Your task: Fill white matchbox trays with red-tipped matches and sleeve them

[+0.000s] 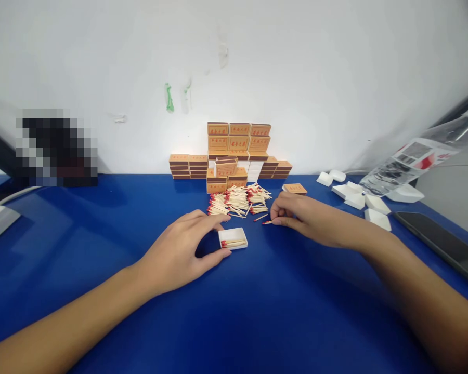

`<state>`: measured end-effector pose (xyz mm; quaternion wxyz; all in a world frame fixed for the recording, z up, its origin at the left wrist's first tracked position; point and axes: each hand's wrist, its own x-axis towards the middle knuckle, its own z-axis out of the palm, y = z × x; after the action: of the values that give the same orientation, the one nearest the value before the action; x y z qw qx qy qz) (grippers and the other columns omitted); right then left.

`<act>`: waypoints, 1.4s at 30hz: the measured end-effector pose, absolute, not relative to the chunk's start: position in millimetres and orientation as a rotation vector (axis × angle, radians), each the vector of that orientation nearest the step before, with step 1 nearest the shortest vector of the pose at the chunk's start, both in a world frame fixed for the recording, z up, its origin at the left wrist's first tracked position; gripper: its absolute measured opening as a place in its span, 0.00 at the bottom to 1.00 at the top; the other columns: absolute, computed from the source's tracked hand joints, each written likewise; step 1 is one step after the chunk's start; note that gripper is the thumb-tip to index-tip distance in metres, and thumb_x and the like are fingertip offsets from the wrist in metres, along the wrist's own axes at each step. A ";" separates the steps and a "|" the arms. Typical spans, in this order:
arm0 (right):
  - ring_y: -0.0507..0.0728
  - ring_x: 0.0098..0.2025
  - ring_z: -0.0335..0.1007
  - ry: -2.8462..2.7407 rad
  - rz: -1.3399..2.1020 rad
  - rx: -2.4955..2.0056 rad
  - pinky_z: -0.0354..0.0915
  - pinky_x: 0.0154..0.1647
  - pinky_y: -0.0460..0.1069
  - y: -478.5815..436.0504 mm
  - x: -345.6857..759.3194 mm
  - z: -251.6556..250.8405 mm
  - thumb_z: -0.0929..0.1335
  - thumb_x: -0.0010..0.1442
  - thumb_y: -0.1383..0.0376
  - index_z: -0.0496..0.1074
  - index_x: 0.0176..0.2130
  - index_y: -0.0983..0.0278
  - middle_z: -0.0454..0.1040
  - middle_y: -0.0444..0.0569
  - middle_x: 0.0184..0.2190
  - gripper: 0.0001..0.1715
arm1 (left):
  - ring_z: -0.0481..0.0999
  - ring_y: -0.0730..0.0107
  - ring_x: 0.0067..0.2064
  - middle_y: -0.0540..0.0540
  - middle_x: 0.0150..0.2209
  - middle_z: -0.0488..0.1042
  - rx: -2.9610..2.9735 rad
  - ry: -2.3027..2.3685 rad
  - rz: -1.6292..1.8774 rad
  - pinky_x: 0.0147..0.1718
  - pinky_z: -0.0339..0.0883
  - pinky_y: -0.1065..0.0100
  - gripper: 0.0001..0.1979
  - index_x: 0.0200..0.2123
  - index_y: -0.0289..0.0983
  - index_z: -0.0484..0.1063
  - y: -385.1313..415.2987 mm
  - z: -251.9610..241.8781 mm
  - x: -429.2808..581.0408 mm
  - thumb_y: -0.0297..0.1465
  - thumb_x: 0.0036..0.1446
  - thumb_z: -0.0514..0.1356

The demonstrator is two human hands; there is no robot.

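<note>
A white matchbox tray [233, 232] lies on the blue table with several red-tipped matches [234, 242] along its near side. My left hand [179, 249] steadies the tray from the left, thumb at its near corner and fingers at its far side. To the right, my right hand [296, 210] is closed in a pinch on a match [267, 223], whose red head points left, low over the table. One loose match [260, 217] lies just beyond it. Behind the tray is a heap of matches [237, 198].
Orange matchboxes [238, 143] are stacked against the white wall, and one box [295, 189] lies apart. White empty trays [353, 195], a tilted plastic bottle [405, 161] and a dark phone [440, 241] are at right. A pixelated dark object [56, 148] stands at left.
</note>
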<state>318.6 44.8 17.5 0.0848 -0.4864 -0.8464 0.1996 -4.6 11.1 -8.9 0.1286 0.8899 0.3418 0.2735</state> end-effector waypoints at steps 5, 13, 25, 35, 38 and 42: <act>0.60 0.41 0.71 -2.492 0.530 -1.380 0.67 0.43 0.54 30.9 302.9 25.3 0.62 0.75 0.57 0.71 0.40 0.59 0.75 0.51 0.41 0.13 | 0.78 0.57 0.51 0.45 0.51 0.82 2.592 0.991 0.798 0.55 0.74 0.52 0.26 0.65 0.40 0.68 11.0 -9.9 -4.2 0.36 0.67 0.67; 0.62 0.47 0.73 -2.492 0.190 -1.160 0.70 0.46 0.56 -0.9 249.9 9.3 0.64 0.74 0.67 0.70 0.44 0.62 0.74 0.53 0.43 0.05 | 0.79 0.55 0.51 0.43 0.52 0.82 2.654 0.912 0.835 0.53 0.74 0.51 0.28 0.66 0.40 0.66 9.4 -11.5 -2.9 0.36 0.66 0.67; 0.60 0.42 0.74 -2.491 0.238 -1.236 0.68 0.42 0.54 2.2 264.8 17.1 0.68 0.72 0.64 0.73 0.44 0.62 0.75 0.50 0.41 0.03 | 0.79 0.57 0.48 0.45 0.49 0.82 2.675 0.916 0.860 0.51 0.74 0.53 0.28 0.66 0.40 0.65 9.8 -10.9 -3.2 0.35 0.66 0.68; 0.56 0.38 0.73 -2.497 0.361 -1.203 0.66 0.39 0.51 1.1 257.0 18.7 0.66 0.73 0.67 0.73 0.39 0.61 0.75 0.49 0.39 0.08 | 0.79 0.57 0.49 0.45 0.51 0.82 2.667 0.896 0.857 0.52 0.74 0.53 0.29 0.66 0.41 0.64 8.0 -10.4 -3.3 0.34 0.66 0.68; 0.56 0.37 0.73 -2.491 0.322 -1.159 0.66 0.39 0.51 -0.8 256.0 18.2 0.66 0.73 0.67 0.74 0.40 0.61 0.75 0.49 0.38 0.08 | 0.79 0.58 0.49 0.45 0.50 0.82 2.663 0.895 0.864 0.52 0.74 0.53 0.28 0.66 0.41 0.64 8.3 -9.3 -2.8 0.35 0.66 0.68; 0.56 0.37 0.73 -2.424 0.325 -1.126 0.66 0.38 0.50 -1.6 255.7 18.9 0.67 0.72 0.67 0.74 0.41 0.61 0.76 0.49 0.37 0.06 | 0.80 0.58 0.50 0.44 0.51 0.82 2.659 0.889 0.891 0.51 0.75 0.54 0.28 0.66 0.41 0.65 7.7 -8.6 -2.5 0.35 0.66 0.68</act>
<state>255.7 -1.6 18.9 0.2229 -0.4076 -0.8777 0.1177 -2.5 7.7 -8.6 0.0998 0.8993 0.3006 0.3014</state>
